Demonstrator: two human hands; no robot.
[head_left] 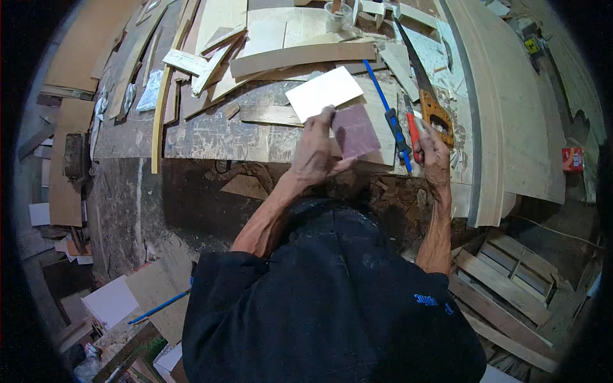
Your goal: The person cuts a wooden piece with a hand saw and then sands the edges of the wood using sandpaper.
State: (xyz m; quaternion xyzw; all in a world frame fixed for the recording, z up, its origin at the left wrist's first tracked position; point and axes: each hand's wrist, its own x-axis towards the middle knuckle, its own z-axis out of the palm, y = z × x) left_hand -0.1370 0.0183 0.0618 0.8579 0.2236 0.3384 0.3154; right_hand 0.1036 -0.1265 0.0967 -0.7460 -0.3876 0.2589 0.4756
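My left hand rests at the bench's front edge with its thumb spread from the fingers. Its fingertips touch the lower corner of a white rectangular panel, beside the left edge of a mauve square sheet. The thumb lies near that sheet's lower edge. Over on the right, my right hand has its fingers curled against a red-handled tool; the hand partly covers the handle, and the tool's kind is unclear. A blue bar with a dark grip lies just left of it, and a wooden-handled handsaw just right.
Wood strips and boards, including a long curved piece, crowd the back of the workbench. A clear cup stands at the far side. Large panels lean at the right. Slatted wood lies lower right.
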